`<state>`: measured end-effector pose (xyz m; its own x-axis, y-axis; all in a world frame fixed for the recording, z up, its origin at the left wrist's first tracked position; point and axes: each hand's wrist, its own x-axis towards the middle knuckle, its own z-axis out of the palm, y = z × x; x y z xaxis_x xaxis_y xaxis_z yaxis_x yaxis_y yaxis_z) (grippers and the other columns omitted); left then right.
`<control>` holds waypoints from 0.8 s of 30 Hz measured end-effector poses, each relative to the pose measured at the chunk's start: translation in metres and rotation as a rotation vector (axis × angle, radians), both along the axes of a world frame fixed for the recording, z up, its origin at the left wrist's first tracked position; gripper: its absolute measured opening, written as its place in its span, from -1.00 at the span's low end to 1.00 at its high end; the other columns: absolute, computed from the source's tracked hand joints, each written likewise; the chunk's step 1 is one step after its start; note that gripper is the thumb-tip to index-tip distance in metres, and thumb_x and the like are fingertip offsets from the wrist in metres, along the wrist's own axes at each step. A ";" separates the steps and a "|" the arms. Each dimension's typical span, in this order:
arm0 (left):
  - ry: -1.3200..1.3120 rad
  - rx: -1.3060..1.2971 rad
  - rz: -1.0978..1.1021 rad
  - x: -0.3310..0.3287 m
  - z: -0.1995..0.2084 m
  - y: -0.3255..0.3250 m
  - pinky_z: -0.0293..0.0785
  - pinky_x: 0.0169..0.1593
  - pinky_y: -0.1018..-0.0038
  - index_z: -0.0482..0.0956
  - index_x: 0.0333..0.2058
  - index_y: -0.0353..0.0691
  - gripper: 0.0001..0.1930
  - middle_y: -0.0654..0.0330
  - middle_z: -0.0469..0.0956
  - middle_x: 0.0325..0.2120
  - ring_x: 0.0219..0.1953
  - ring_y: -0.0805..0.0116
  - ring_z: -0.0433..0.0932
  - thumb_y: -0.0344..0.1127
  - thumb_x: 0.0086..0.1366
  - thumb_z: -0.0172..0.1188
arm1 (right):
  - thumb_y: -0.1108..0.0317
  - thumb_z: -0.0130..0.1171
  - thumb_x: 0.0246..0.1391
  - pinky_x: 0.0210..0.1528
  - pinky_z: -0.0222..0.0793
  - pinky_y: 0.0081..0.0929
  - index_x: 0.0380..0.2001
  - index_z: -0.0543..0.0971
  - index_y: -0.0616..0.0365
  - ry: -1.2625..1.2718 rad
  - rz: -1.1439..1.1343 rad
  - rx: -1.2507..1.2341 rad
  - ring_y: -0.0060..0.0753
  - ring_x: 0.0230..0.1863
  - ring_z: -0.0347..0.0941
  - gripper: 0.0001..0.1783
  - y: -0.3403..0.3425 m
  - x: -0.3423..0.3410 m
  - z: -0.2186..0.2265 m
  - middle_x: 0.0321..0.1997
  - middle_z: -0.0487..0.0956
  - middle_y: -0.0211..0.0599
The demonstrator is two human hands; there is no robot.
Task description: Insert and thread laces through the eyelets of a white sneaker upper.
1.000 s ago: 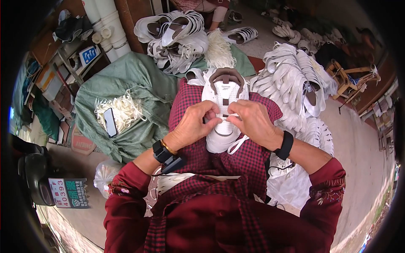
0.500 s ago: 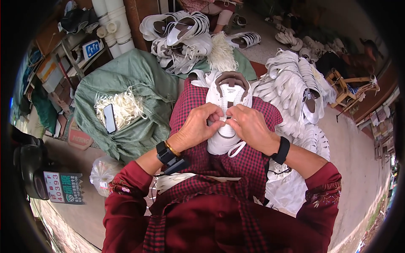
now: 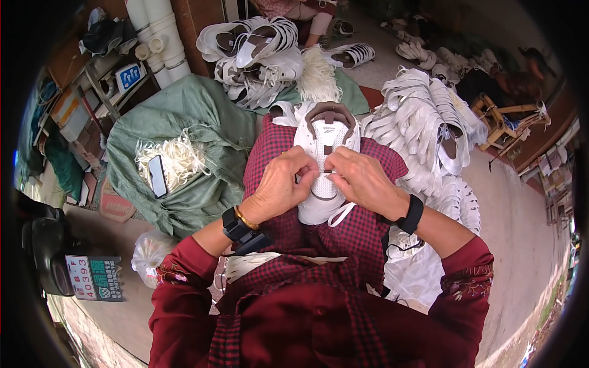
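A white shoe upper (image 3: 312,213) with brown lining lies on my lap over a red-and-black checked apron (image 3: 261,165), its toe towards me. My left hand (image 3: 283,183) and my right hand (image 3: 363,185) meet above its white mesh tongue (image 3: 327,136), thumbs and forefingers pinched. Between the fingertips runs a short, thin dark strand; it seems to belong to the shoelace, though it is too small to be sure. A white shoelace loop (image 3: 342,214) hangs beside the toe, below my right hand. My fingers cover the eyelets.
Left of my lap, a green sack (image 3: 215,141) bears a heap of white laces (image 3: 184,156) and a phone (image 3: 157,176). Piled shoe uppers (image 3: 411,116) stand on the right, more uppers (image 3: 267,46) ahead. Another person's arm (image 3: 319,27) shows at the top.
Both hands stay pinched over the tongue. The fingertips have shifted slightly, and the thin strand between them now shows more clearly. The whole view has moved a little.
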<state>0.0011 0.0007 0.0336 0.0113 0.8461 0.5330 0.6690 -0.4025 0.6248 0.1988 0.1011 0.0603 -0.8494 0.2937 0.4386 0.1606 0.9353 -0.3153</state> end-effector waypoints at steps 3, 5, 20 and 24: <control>-0.026 -0.235 0.075 -0.054 0.021 -0.031 0.51 -0.28 0.47 0.59 -0.36 -0.36 -0.93 0.19 0.53 -0.44 -0.40 0.38 0.56 -0.48 0.22 0.29 | 0.50 0.25 0.03 -0.26 0.46 -0.18 -0.16 0.51 0.18 -0.073 -0.013 -0.127 -0.06 -0.28 0.56 -0.73 0.002 0.010 0.005 -0.29 0.52 -0.17; 0.055 -0.312 0.266 -0.144 0.017 -0.065 0.55 -0.30 0.48 0.59 -0.37 -0.35 -0.96 0.19 0.60 -0.43 -0.41 0.39 0.62 -0.52 0.21 0.26 | 0.52 0.26 0.02 -0.26 0.46 -0.20 -0.14 0.51 0.19 -0.032 0.000 -0.122 -0.09 -0.29 0.56 -0.71 0.001 0.014 0.000 -0.28 0.52 -0.19; 0.366 -0.004 0.776 -0.271 0.040 -0.114 0.53 -0.16 0.30 0.56 -0.08 -0.32 -0.70 0.03 0.62 -0.27 -0.26 0.15 0.62 -0.44 0.20 0.31 | 0.46 0.28 0.06 -0.40 0.36 -0.30 -0.18 0.48 0.20 0.023 -0.170 -0.034 -0.18 -0.48 0.48 -0.74 0.004 0.066 0.009 -0.40 0.56 -0.20; 0.105 0.033 0.227 -0.069 0.027 -0.038 0.53 -0.06 0.37 0.50 -0.13 -0.34 -0.68 0.09 0.56 -0.27 -0.19 0.22 0.60 -0.42 0.17 0.37 | 0.43 0.21 0.17 -0.37 0.41 -0.27 -0.20 0.52 0.19 -0.075 -0.168 -0.028 -0.07 -0.41 0.52 -0.84 0.004 0.070 0.011 -0.31 0.60 -0.18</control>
<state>-0.0684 -0.0375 0.0607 -0.1197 0.8156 0.5661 0.8053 -0.2537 0.5358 0.2686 0.1046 0.0708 -0.8175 0.4448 0.3658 0.3374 0.8847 -0.3217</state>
